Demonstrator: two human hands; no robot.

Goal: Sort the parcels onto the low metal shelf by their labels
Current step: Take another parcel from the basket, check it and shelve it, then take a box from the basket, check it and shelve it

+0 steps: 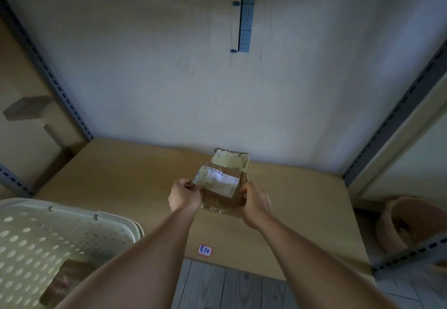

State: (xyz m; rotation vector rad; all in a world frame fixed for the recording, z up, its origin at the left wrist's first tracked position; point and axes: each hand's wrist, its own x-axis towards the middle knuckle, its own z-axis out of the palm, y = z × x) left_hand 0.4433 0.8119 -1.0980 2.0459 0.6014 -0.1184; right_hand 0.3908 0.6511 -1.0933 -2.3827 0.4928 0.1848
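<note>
A small brown cardboard parcel (223, 185) with a white shipping label on top sits between my two hands over the middle of the shelf board (121, 175). My left hand (185, 197) grips its left side and my right hand (256, 203) grips its right side. Whether the parcel rests on the board or hangs just above it, I cannot tell. A second taped parcel (231, 159) stands right behind it against the back wall. A small white sticker with blue handwriting (204, 250) marks the shelf's front edge.
A pale perforated plastic basket (48, 231) stands at the lower left with a brown parcel (65, 282) inside. Grey slotted metal uprights (48, 71) frame the bay on both sides. A terracotta pot (416, 224) sits to the right. A measuring strip (246, 10) hangs on the wall.
</note>
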